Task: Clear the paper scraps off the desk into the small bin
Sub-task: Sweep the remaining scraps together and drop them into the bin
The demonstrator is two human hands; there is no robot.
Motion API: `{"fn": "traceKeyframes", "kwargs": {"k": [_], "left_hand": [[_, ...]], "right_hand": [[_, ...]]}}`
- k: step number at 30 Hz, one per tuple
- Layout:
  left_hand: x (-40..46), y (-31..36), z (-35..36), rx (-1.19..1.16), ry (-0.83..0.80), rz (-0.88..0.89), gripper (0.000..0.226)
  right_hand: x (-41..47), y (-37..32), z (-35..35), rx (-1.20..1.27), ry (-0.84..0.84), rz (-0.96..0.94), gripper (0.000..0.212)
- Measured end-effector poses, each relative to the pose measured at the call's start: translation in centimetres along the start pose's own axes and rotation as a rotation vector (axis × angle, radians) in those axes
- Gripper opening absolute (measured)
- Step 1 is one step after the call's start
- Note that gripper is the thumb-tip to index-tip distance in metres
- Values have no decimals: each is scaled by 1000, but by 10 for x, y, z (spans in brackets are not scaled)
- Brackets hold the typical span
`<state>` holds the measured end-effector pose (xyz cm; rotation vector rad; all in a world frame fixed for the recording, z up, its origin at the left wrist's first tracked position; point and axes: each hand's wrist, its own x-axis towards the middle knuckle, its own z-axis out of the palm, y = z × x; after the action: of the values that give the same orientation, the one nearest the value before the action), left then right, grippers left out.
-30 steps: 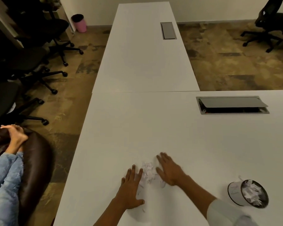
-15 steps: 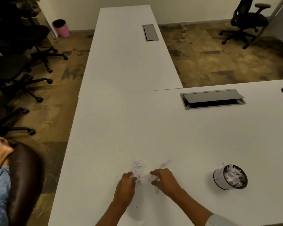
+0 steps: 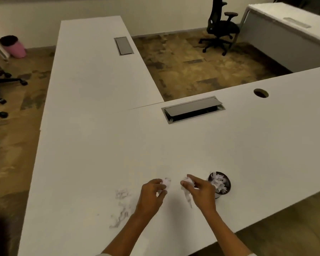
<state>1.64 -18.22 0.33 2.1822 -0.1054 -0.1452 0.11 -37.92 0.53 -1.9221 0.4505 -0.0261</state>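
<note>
Lifting off the desk point(image 3: 174, 145) now, left hand point(image 3: 151, 194) and right hand point(image 3: 201, 191) each clutch paper scraps point(image 3: 187, 182) beside the small bin point(image 3: 220, 183), lower centre; loose scraps point(image 3: 122, 206) remain lower left.

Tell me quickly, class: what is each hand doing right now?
Left hand: pinching a wad of paper scraps.
Right hand: gripping another bunch of scraps, beside the small bin.

Both hands point(image 3: 175, 193) pinching paper scraps point(image 3: 187, 182), small bin point(image 3: 220, 184) beside, white desk point(image 3: 118, 145)
</note>
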Motion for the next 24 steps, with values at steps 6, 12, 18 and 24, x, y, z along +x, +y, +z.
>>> {"fn": "traceKeyframes", "kwargs": {"k": [6, 12, 18, 24], "left_hand": [[19, 63, 64, -61, -166, 156, 15], [29, 103, 105, -66, -278, 183, 16], [41, 117, 120, -4, -297, 182, 21], [53, 121, 127, 124, -275, 145, 13]], "right_hand": [[22, 18, -89, -130, 295, -34, 25], [35, 45, -110, -308, 141, -30, 23], [40, 47, -120, -477, 109, -52, 37], [44, 51, -154, -118, -15, 13, 59]]}}
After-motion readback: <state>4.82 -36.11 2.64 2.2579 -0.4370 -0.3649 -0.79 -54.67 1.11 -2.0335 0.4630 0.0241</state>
